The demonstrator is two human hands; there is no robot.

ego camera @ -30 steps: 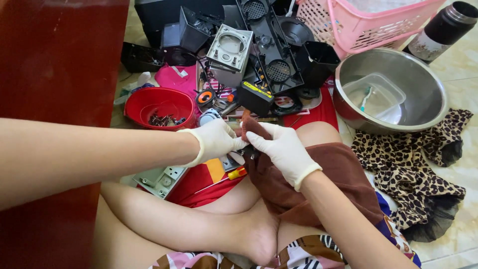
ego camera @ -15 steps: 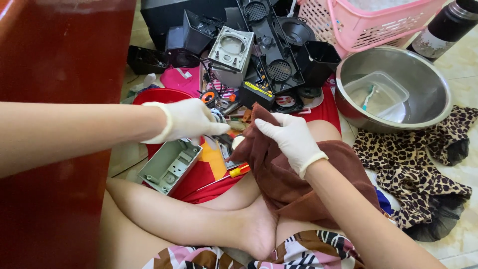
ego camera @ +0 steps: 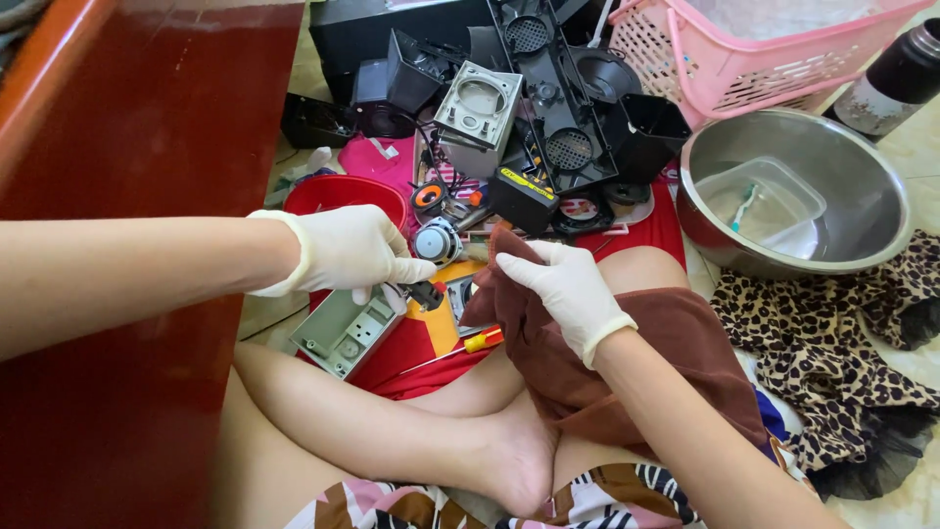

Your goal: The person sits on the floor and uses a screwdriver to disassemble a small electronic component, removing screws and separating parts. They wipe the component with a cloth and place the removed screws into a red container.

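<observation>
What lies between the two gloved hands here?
In the head view, between the left hand and the right hand sit a small black part at the left fingertips, and a round silver speaker just beyond.

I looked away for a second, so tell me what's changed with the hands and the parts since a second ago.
The left hand drew away leftward from the right hand, to above the grey plastic box, now pinching a small dark part. The right hand still grips the brown cloth, in much the same place. The red bowl, steel bowl and screwdriver have not moved.
</observation>
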